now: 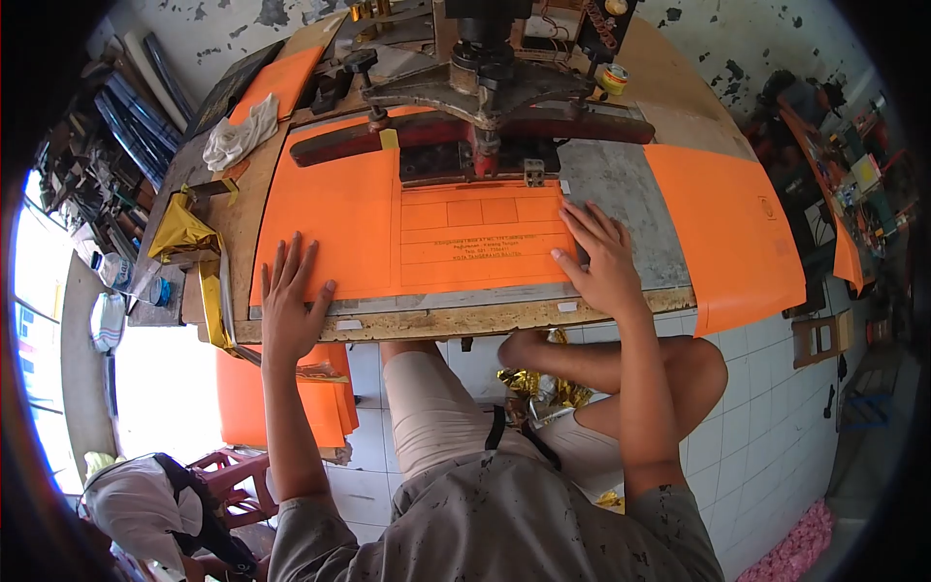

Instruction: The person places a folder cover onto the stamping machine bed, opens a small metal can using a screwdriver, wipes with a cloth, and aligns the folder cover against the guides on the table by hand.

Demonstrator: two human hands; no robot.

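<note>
An orange sheet (pixel 339 223) with printed lines and small text lies flat on the wooden work table (pixel 446 322), its upper part under the dark press (pixel 480 145). My left hand (pixel 294 296) rests with spread fingers on the sheet's lower left corner. At the sheet's right edge lies my right hand (pixel 601 257), its fingers apart and the thumb pointing to the printed text. Neither hand holds anything. A grey metal plate (pixel 616 184) shows beside the sheet, and another orange sheet (pixel 727 233) hangs over the table's right edge.
Gold foil (pixel 184 231) and a white cloth (pixel 240 134) are at the table's left. A yellow tin (pixel 614 79) stands behind the press. More orange sheets (pixel 281 398) are stacked below. Another person (pixel 145 504) is at the lower left, near a red stool (pixel 238 480).
</note>
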